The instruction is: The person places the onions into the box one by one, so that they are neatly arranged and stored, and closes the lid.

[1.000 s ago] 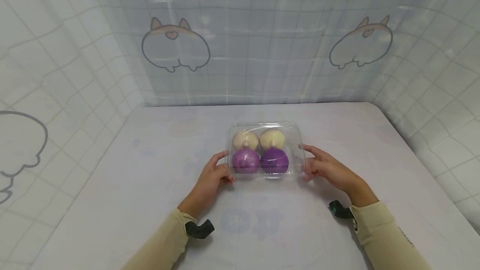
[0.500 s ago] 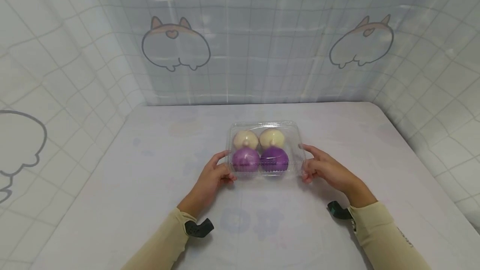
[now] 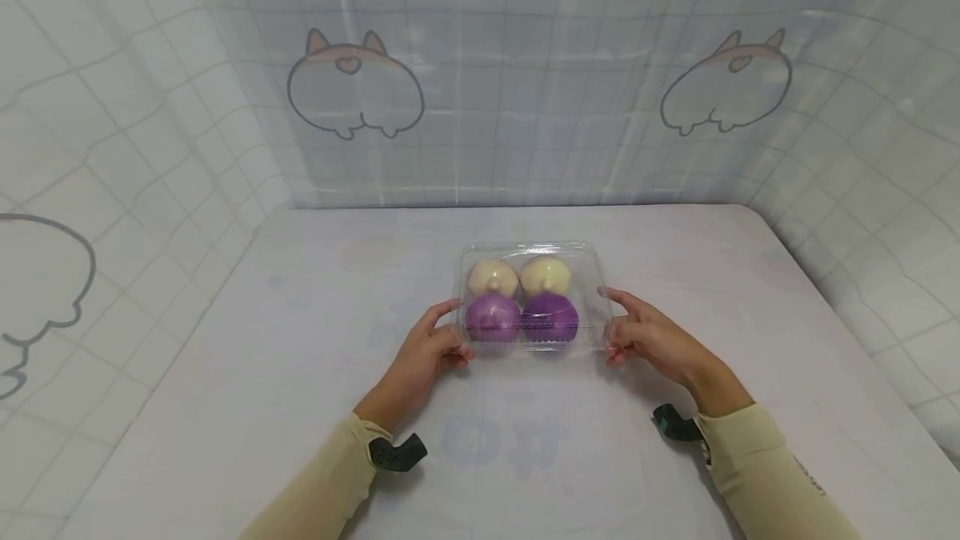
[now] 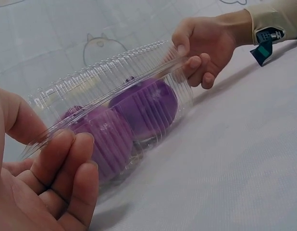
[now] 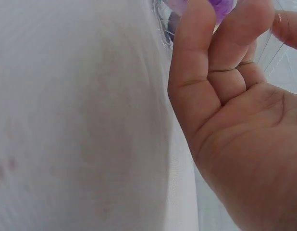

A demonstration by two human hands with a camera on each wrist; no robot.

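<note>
A clear plastic clamshell box [image 3: 588, 261] lies on the table, its ribbed lid [image 4: 115, 70] over the base. Inside are two purple onion-like balls [image 3: 551, 317] at the front and two cream onion-like balls [image 3: 546, 275] behind them. At the near left corner my left hand [image 3: 422, 357] pinches the rim between thumb and fingers, its index finger along the box's side. My right hand [image 3: 660, 344] does the same at the near right corner, thumb and curled fingers at the rim. In the right wrist view, the right hand [image 5: 244, 120] hides most of the box.
A pale patterned cloth covers the table [image 3: 315, 373]. Walls of white grid-patterned curtain [image 3: 510, 107] stand at the back and both sides. Each sleeved wrist carries a small dark device [image 3: 397, 453].
The box's front rim sits slightly higher in the head view than a second ago. Both hands have barely moved and keep their grip at the near corners.
</note>
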